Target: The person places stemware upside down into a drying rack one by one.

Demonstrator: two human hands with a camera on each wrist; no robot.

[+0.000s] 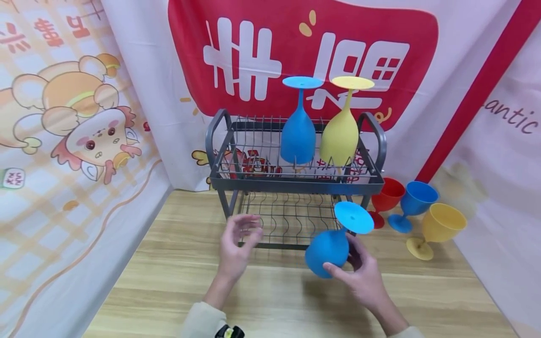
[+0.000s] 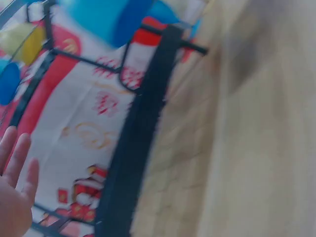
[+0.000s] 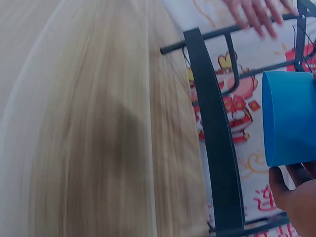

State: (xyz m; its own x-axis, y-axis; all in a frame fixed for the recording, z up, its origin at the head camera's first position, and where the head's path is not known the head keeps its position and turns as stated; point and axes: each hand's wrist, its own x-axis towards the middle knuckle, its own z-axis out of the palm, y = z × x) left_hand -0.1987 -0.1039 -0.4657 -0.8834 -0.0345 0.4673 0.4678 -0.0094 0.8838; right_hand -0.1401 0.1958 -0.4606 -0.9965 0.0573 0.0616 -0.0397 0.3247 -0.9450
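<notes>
My right hand (image 1: 364, 279) grips a blue plastic goblet (image 1: 326, 253) by its bowl, thumb on the near side. The goblet is upside down and tilted, its round foot uppermost, in front of the lower tier of a dark two-tier dish rack (image 1: 296, 188). In the right wrist view the fingers (image 3: 279, 183) lie against the bowl near its rim. My left hand (image 1: 235, 246) holds nothing, its fingers loosely bent before the rack's lower left corner. On the top tier stand another blue goblet (image 1: 298, 136) and a yellow goblet (image 1: 340, 136), both inverted.
Right of the rack, a red goblet (image 1: 388, 195), a blue goblet (image 1: 418, 197) and a yellow goblet (image 1: 444, 223) stand upright on the wooden table (image 1: 177, 277). Printed cloth (image 1: 156, 84) hangs behind and at both sides.
</notes>
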